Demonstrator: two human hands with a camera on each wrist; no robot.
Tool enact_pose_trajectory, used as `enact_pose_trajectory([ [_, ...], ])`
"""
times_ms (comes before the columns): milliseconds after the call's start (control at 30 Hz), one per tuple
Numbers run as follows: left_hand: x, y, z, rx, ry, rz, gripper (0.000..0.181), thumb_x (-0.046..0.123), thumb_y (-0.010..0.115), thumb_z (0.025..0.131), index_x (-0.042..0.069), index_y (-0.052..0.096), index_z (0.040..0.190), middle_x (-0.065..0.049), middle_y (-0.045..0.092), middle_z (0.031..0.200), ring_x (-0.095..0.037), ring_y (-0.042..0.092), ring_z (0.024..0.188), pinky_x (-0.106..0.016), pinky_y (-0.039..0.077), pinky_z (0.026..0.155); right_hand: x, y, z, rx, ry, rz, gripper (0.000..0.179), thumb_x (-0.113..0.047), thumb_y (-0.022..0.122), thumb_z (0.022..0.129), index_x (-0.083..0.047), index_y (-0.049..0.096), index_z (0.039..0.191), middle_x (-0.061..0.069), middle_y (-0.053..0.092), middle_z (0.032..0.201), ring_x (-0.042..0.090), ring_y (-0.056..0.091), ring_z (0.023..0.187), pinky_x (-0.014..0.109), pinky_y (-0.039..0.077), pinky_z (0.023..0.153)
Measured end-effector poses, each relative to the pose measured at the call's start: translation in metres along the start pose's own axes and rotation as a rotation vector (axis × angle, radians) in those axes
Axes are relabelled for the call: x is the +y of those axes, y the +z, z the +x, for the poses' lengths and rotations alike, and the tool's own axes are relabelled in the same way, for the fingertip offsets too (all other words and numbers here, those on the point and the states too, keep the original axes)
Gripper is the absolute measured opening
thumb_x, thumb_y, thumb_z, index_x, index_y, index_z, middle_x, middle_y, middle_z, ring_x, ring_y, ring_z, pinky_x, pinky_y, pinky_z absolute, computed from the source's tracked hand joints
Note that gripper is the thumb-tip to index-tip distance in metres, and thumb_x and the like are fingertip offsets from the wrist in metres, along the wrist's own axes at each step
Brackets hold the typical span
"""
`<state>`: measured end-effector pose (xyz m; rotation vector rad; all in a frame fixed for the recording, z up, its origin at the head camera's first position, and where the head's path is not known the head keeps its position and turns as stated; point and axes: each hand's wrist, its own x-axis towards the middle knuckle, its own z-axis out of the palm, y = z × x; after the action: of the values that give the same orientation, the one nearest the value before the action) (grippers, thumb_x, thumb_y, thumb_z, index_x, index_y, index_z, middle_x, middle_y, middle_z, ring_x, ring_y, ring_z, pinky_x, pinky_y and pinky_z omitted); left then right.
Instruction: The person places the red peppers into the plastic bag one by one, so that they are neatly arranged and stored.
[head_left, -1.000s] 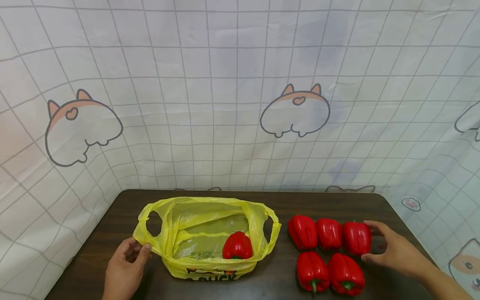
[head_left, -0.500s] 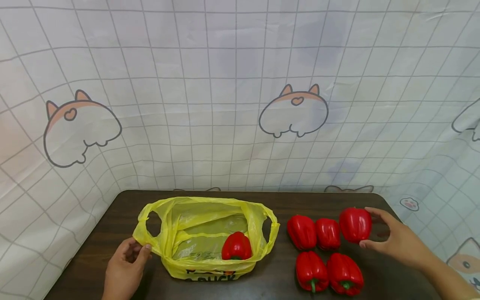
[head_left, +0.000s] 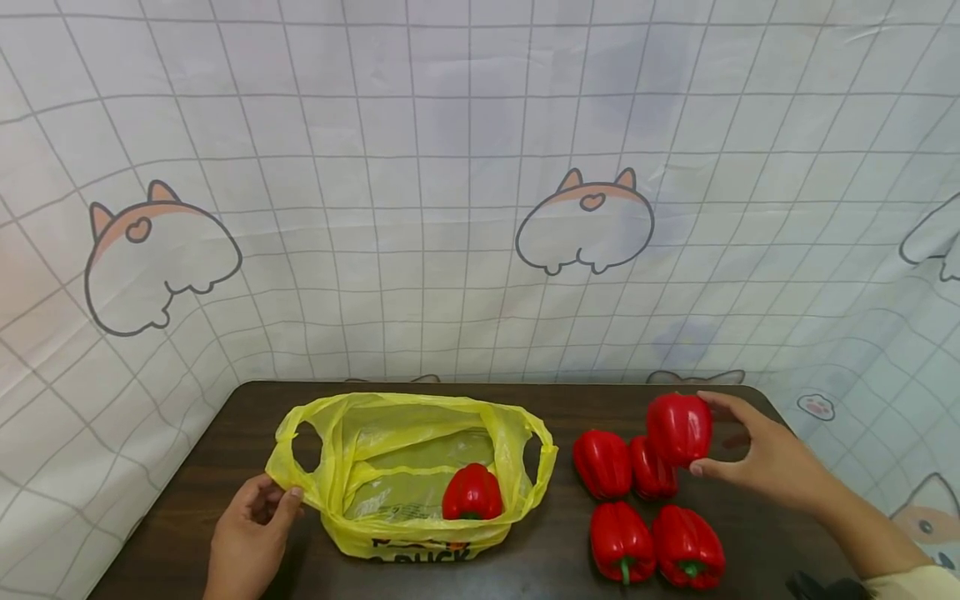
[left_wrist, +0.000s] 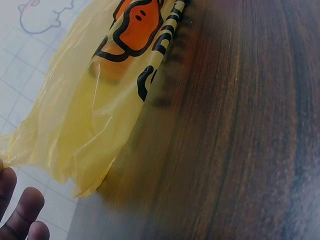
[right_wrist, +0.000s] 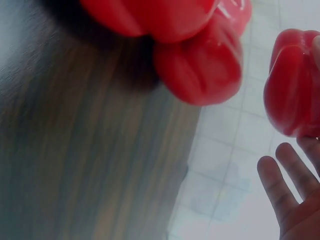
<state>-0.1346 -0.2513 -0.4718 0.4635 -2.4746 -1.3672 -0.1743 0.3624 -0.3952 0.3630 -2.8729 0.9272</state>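
Observation:
A yellow plastic bag stands with its mouth spread wide on the table, and one red bell pepper lies inside at its right end. My left hand pinches the bag's left handle edge between thumb and fingers. In the left wrist view the bag stretches away from the fingertips. My right hand grips another red bell pepper from its right side, raised above the table. In the right wrist view this held pepper is at the right edge, partly cut off.
Several red bell peppers lie right of the bag: a back left one, one partly hidden behind the held pepper, and two in front with green stems. The dark wood table ends at a grid-patterned curtain.
My right hand has lifted the back right bell pepper off the table and moved it up and left. My left hand has stayed at the bag's handle.

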Motion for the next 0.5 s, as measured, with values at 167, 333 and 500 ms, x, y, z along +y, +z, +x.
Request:
enact_pose_trajectory([
  [167, 0.000, -0.001, 0.000, -0.005, -0.013, 0.000, 0.041, 0.035, 0.067, 0.101, 0.004, 0.060, 0.127, -0.007, 0.071, 0.094, -0.010, 0.064, 0.078, -0.025, 0.049, 0.065, -0.010, 0.002, 0.008, -0.014, -0.021, 0.006, 0.098, -0.049, 0.089, 0.078, -0.016, 0.039, 0.155, 0.020, 0.055, 0.140, 0.037, 0.068, 0.104, 0.038, 0.056, 0.067],
  [333, 0.001, -0.001, -0.001, -0.001, -0.012, 0.002, 0.039, 0.035, 0.068, 0.101, 0.003, 0.062, 0.123, -0.007, 0.071, 0.093, -0.009, 0.064, 0.077, -0.024, 0.049, 0.065, -0.020, 0.009, 0.016, -0.023, -0.068, 0.057, 0.093, -0.044, 0.091, 0.077, -0.017, 0.042, 0.152, 0.016, 0.058, 0.138, 0.035, 0.069, 0.103, 0.033, 0.057, 0.067],
  [500, 0.001, -0.001, -0.002, 0.003, -0.006, 0.009, 0.032, 0.034, 0.068, 0.101, 0.005, 0.065, 0.113, -0.006, 0.071, 0.089, -0.011, 0.064, 0.076, -0.026, 0.048, 0.063, -0.032, 0.013, 0.021, -0.034, -0.088, 0.060, 0.094, -0.043, 0.091, 0.078, -0.016, 0.041, 0.153, 0.017, 0.059, 0.136, 0.036, 0.068, 0.104, 0.037, 0.058, 0.069],
])
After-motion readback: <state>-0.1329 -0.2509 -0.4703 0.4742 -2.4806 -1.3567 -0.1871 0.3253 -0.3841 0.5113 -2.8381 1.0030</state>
